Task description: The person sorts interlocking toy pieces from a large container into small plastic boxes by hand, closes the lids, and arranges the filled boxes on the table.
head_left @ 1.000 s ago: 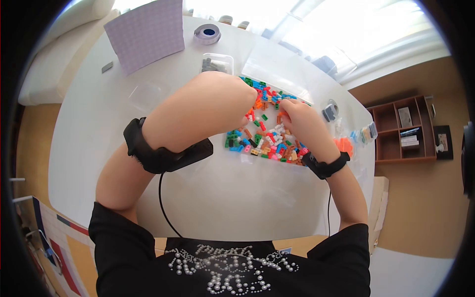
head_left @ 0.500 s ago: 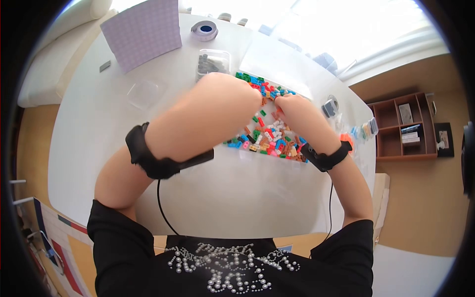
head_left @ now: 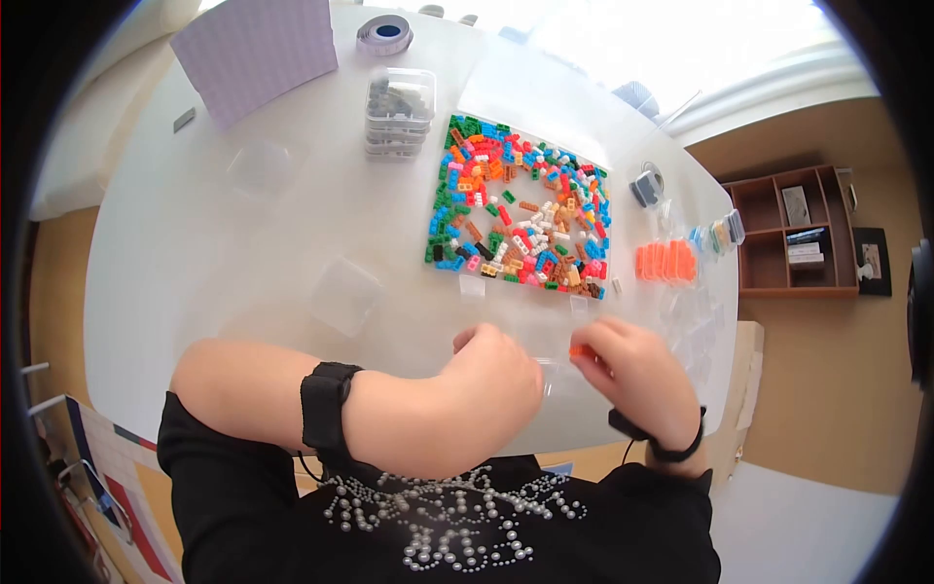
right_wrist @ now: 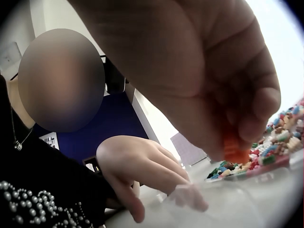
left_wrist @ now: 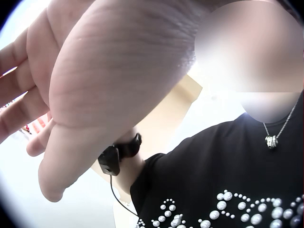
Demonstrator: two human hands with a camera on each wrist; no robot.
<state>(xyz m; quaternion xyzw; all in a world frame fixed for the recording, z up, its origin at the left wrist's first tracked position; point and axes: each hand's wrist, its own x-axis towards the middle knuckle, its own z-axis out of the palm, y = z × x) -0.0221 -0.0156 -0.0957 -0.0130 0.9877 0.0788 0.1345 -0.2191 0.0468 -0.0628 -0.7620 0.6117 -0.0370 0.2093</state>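
Right hand: fingers curled, pinching what I read as one small orange plastic brick, nearside of one rectangular tray of multicoloured plastic bricks. Left hand: fingers loosely extended, beside clear plastic.

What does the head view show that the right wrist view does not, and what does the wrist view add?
Only the head view shows the roll at the table's far side and the row of orange items to the right of the bricks. Only the right wrist view shows the necklace and a dark blue surface behind the person. Both show multicoloured bricks, the beaded black top, the left hand and the right hand pinching something orange.
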